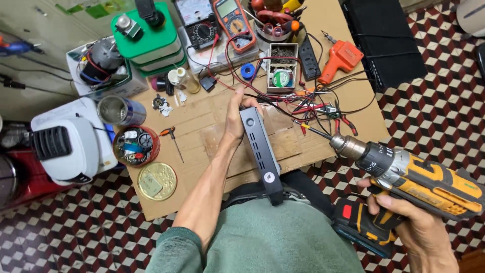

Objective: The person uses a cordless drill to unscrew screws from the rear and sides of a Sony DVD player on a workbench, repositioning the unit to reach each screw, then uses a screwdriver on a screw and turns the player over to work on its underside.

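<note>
My left hand (235,117) grips the far end of a long dark grey box-shaped device (260,151) that stands on its narrow edge on the cardboard-topped table (202,167), its near end reaching my lap. My right hand (419,230) holds a yellow and black cordless drill (414,179) by its handle, off the table's right edge. The drill's bit (313,131) points left toward the tangle of wires, a short way right of the device.
Multimeters (217,23), a green-lidded container stack (149,38), a tin can (118,110), a red tub of small parts (136,145), a gold round lid (157,181), a small screwdriver (172,135), an orange tool (341,59) and red and black wires (313,103) crowd the table. A checkered floor surrounds it.
</note>
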